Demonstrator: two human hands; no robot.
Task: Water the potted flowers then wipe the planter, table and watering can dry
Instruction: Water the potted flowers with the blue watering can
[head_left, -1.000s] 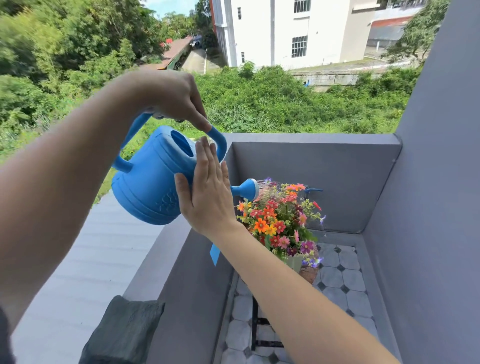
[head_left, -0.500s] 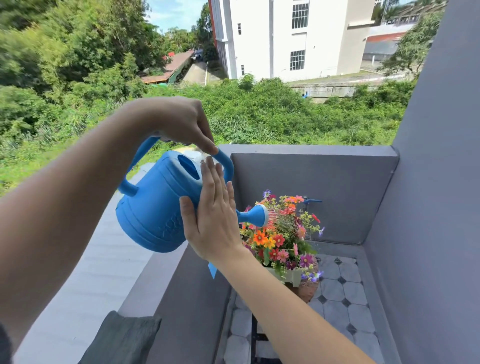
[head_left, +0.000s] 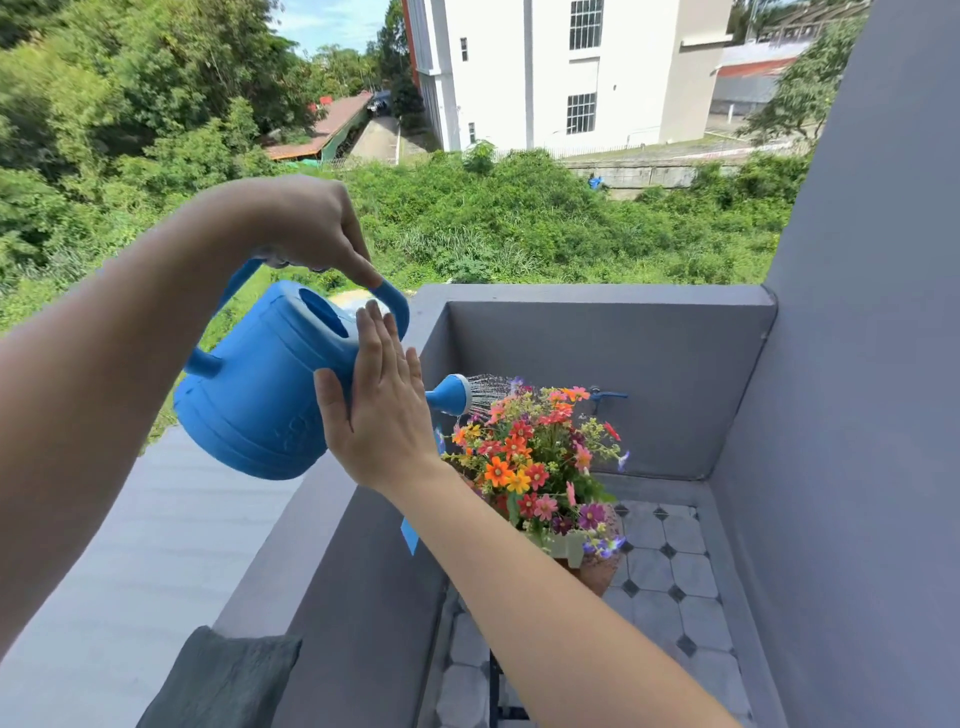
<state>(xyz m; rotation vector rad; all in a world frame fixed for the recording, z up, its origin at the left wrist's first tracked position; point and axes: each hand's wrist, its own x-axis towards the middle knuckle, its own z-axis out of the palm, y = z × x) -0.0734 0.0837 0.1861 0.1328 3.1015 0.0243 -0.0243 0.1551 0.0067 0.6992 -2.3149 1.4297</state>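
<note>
A blue watering can (head_left: 260, 395) is tilted to the right in mid-air above the balcony wall. My left hand (head_left: 306, 228) grips its top handle. My right hand (head_left: 382, 400) lies flat against the can's side, fingers straight and together. Water sprays from the blue rose head (head_left: 452, 395) onto the colourful flowers (head_left: 535, 457). The flowers stand in a planter (head_left: 595, 569), brown with a pale green part, mostly hidden by my right forearm. The planter's support is hidden.
A grey-green cloth (head_left: 223, 680) lies on the grey ledge (head_left: 156, 571) at the lower left. Grey balcony walls (head_left: 831, 467) enclose a tiled floor (head_left: 670, 561). A blue tap (head_left: 605, 396) sticks out of the back wall. A dark frame (head_left: 493, 691) stands below.
The can and both hands sit lower in the view than a second ago. The spray still falls on the flowers.
</note>
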